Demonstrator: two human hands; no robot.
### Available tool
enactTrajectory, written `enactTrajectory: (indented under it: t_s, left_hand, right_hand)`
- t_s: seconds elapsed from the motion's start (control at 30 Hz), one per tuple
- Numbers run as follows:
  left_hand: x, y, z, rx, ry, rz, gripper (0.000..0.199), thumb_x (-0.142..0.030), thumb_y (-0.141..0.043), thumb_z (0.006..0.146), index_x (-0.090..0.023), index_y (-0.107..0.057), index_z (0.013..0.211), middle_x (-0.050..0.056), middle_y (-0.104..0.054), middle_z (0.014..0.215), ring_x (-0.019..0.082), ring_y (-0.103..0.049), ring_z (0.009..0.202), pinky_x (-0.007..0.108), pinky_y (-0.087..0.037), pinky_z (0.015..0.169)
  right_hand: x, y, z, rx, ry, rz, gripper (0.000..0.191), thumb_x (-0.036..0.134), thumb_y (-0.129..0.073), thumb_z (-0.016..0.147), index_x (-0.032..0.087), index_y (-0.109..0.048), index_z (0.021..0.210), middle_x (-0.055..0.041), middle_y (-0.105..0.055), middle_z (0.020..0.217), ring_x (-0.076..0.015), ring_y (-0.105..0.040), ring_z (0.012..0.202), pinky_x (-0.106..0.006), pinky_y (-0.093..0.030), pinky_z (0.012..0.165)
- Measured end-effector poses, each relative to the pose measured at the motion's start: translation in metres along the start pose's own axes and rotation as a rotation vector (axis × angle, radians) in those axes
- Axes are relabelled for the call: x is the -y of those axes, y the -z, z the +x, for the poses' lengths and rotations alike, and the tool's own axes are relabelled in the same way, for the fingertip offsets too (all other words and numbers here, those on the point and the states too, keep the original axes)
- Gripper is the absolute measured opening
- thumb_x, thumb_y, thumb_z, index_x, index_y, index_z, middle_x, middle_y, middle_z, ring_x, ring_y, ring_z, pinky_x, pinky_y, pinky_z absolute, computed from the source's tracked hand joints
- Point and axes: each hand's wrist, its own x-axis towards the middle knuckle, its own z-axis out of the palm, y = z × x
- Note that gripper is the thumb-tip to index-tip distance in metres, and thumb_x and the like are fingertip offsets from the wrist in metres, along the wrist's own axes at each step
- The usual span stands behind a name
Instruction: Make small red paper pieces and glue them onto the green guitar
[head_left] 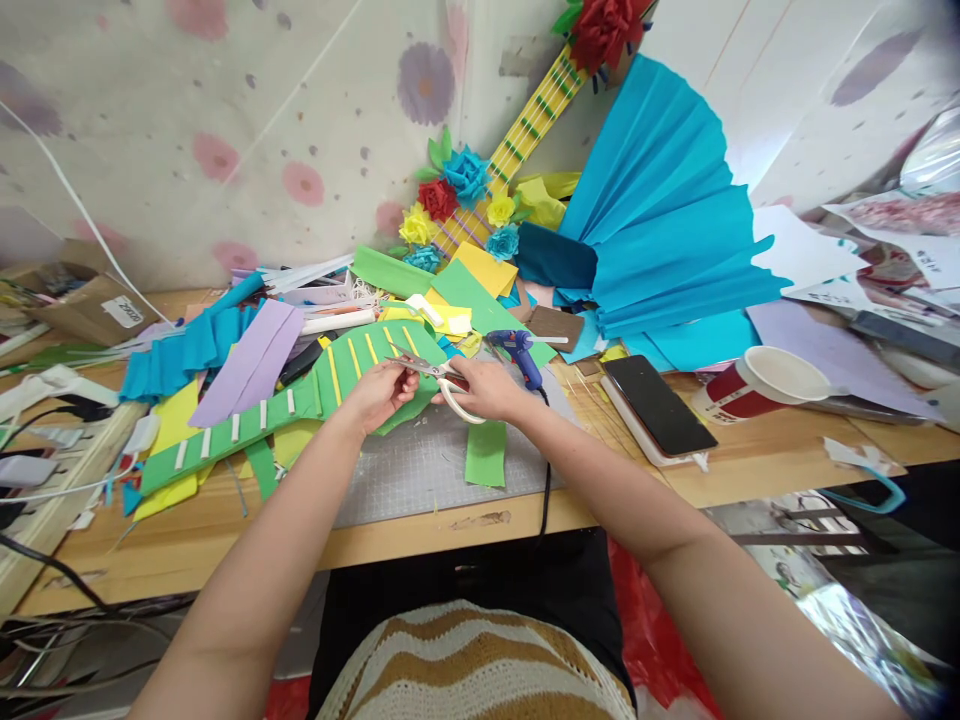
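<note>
My right hand [486, 388] grips a pair of scissors [459, 402] by the white handles, blades pointing left. Close to the blade tips, my left hand [381, 394] is closed, thumb and fingertips pinched together; whatever is between them is too small to make out. Beneath and behind both hands lies a green paper guitar shape [307, 392] with pale strips along its neck and yellow strips across its body. A cut green paper piece [486, 456] rests on the grey cutting mat [416, 475] below my right hand.
Right of my hands lie a blue glue gun [516, 350] with its black cord, a phone [660, 405] and a paper cup [765, 385]. Behind stand a yellow flowered guitar [536, 125] and fanned blue paper [667, 210]. Purple paper [251, 355] and a power strip [71, 405] are left.
</note>
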Motion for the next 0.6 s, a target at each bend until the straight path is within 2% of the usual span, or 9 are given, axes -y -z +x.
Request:
enactTrajectory:
  t_s: [0.17, 0.37, 0.6]
  left_hand:
    - [0.0008, -0.0004, 0.0006, -0.006, 0.005, 0.008, 0.017, -0.008, -0.043, 0.080, -0.011, -0.052, 0.066, -0.001, -0.043, 0.053, 0.005, -0.037, 0.045, 0.013, -0.027, 0.038]
    - [-0.0002, -0.0045, 0.0000, -0.025, 0.042, -0.002, 0.024, -0.011, -0.045, 0.081, -0.012, -0.048, 0.057, 0.000, -0.042, 0.053, 0.004, -0.037, 0.045, 0.013, -0.028, 0.037]
    - [0.0019, -0.0054, 0.0004, -0.017, 0.040, -0.008, 0.016, -0.010, -0.048, 0.079, -0.010, -0.055, 0.065, 0.000, -0.043, 0.054, 0.004, -0.039, 0.046, 0.013, -0.028, 0.037]
  right_hand:
    - [-0.0017, -0.0029, 0.0005, -0.030, 0.006, -0.020, 0.047, 0.063, -0.044, 0.078, 0.018, -0.050, 0.088, -0.0045, -0.061, 0.084, -0.0151, -0.052, 0.068, -0.025, -0.022, 0.055]
    - [-0.0022, 0.0005, 0.0002, 0.009, 0.002, 0.020, 0.046, 0.062, -0.042, 0.080, 0.018, -0.051, 0.089, -0.0037, -0.061, 0.082, -0.0146, -0.052, 0.067, -0.024, -0.022, 0.055]
    - [-0.0018, 0.0025, -0.0020, -0.009, 0.014, -0.011, 0.051, 0.067, -0.043, 0.076, 0.018, -0.051, 0.088, -0.0046, -0.063, 0.084, -0.0166, -0.055, 0.068, -0.024, -0.021, 0.054]
